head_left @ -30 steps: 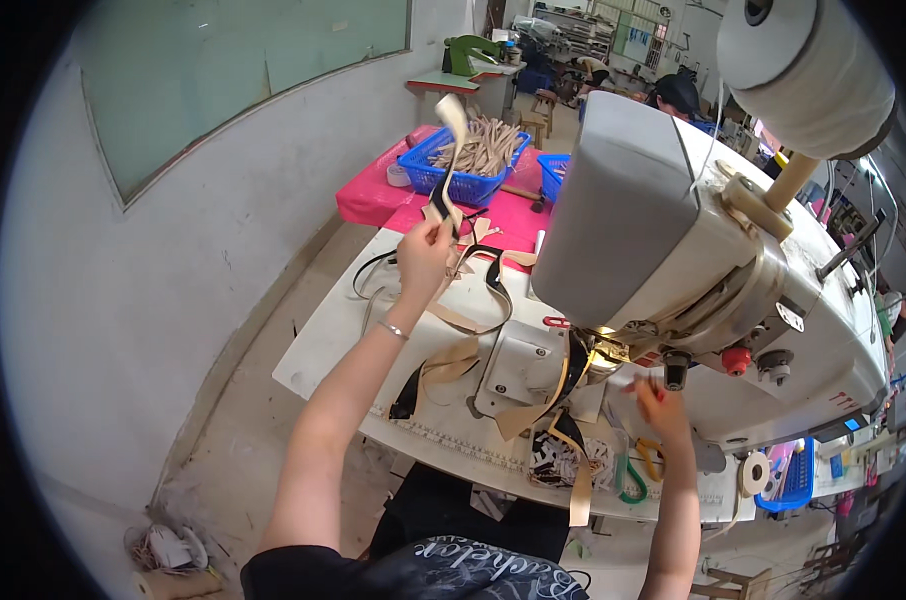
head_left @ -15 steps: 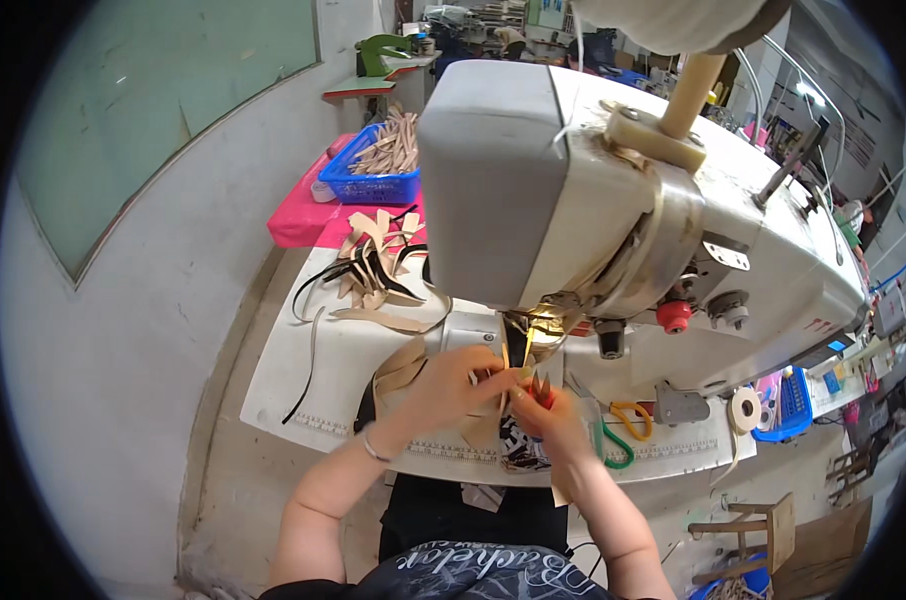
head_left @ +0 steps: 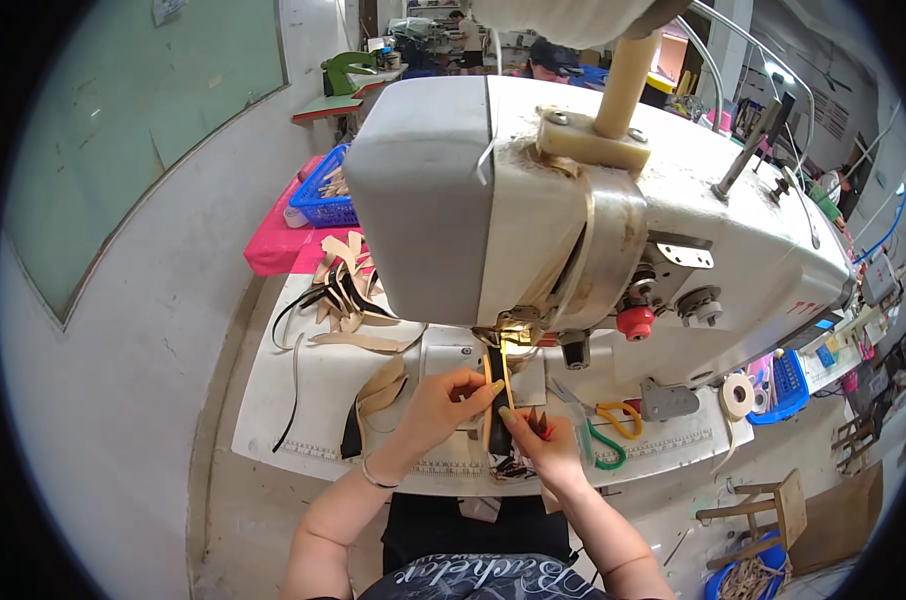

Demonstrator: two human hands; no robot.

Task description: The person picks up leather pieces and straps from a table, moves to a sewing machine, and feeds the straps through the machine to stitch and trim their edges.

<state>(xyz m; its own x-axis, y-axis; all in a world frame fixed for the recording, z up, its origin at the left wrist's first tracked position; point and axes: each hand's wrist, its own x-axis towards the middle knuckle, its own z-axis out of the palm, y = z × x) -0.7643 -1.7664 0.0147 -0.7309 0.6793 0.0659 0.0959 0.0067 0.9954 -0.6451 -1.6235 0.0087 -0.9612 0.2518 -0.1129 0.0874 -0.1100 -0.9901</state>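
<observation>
A narrow black strip with tan edges (head_left: 497, 432) runs from under the lit needle area of the sewing machine (head_left: 533, 200) toward me. On its left side, my left hand (head_left: 445, 405) pinches the strip between thumb and fingers. My right hand (head_left: 548, 440) is closed at the strip's right edge, its thumb against it. Tucked in that same hand is a small pointed red-handled tool (head_left: 541, 424), which looks like thread snips. A folded tan and black strip (head_left: 377, 395) lies left of my left wrist.
Scissors with green and orange handles (head_left: 613, 425) lie right of my right hand. Loose tan and black strips (head_left: 345, 290) are heaped at the far left, before a blue basket (head_left: 325, 205). A tape roll (head_left: 737, 395) sits at the table's right edge.
My hands have drawn slightly apart and lower, and more of the strip shows lengthwise between them. The view has shifted, so the machine appears further left.
</observation>
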